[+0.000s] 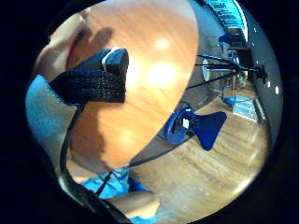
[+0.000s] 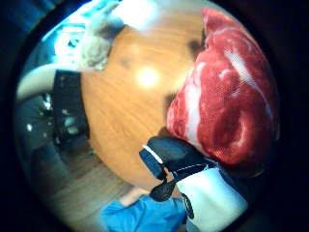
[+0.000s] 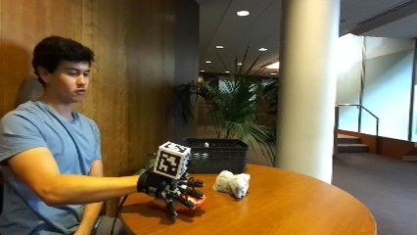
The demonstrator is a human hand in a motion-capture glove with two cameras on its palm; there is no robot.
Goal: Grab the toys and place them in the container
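In the outside view my gloved right hand is low over the near edge of the round wooden table. Its fingers curl down around a red toy that lies on the table. The thumb side palm view shows this toy as a red and white marbled plush close against the palm, with my gloved thumb at its edge. A white fluffy toy lies a little farther in on the table. A black woven basket stands behind it at the table's far edge.
A potted palm and a white column stand beyond the table. On the wooden floor beside the table sits a blue stand. My bare forearm reaches in from the left.
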